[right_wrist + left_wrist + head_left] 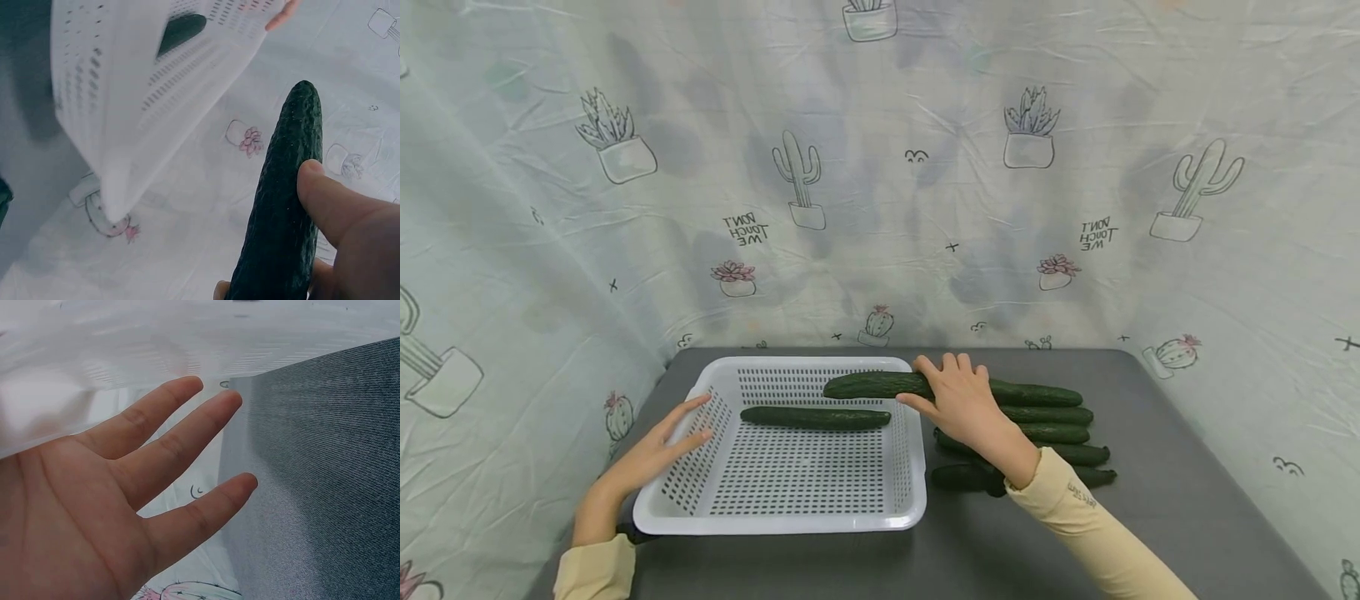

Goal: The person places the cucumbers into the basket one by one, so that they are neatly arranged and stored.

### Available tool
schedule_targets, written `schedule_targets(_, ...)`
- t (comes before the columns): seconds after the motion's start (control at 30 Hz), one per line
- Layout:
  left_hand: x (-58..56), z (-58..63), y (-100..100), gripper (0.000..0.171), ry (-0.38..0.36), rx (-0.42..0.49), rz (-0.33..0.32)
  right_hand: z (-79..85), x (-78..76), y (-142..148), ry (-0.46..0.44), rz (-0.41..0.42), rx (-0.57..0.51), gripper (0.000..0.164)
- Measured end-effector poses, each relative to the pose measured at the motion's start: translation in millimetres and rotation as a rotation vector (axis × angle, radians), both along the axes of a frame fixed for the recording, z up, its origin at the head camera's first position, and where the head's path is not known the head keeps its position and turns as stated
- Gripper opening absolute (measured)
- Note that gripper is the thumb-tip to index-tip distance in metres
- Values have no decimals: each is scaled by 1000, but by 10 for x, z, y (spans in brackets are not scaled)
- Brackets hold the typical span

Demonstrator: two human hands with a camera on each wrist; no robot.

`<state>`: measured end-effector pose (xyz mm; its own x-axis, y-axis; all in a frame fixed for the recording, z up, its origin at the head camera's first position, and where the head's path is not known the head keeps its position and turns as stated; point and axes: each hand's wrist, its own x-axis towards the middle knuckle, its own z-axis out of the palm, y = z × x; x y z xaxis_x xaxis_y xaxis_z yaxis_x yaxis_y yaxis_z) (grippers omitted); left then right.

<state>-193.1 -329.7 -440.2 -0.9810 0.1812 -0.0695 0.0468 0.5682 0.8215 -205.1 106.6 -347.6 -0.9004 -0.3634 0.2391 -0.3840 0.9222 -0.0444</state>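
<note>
My right hand [964,402] grips a dark green cucumber [872,385], whose tip reaches left over the back right of the white plastic basket [782,525]. In the right wrist view, the thumb lies along one side of this cucumber and fingertips show on the other. Another cucumber [816,418] lies crosswise inside the basket, toward the back. My left hand [647,461] is at the basket's left wall, thumb and a finger over the rim. Seen from the left wrist, three fingers [187,450] stretch out straight and spread beside the basket's outside.
Several more cucumbers [1054,433] lie in a row to the right of the basket, partly behind my right forearm. The grey tabletop [1165,500] carries everything. A curtain [880,275] printed with potted cacti hangs behind and at both sides.
</note>
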Motion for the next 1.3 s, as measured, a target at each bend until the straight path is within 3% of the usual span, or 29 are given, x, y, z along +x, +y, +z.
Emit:
schedule_targets(0.37,-1,-10,-16,70,-22,34,-9,-29,-34,-343,-62,16,6,54)
schedule_targets(0.83,7,-7,-2,67,16,19,-19,-68,-86,-865,-25,12,8,55)
schedule_targets(1.3,-20,-29,-16,66,138,-133,-34,-284,-176,-1278,49,-6,41,56)
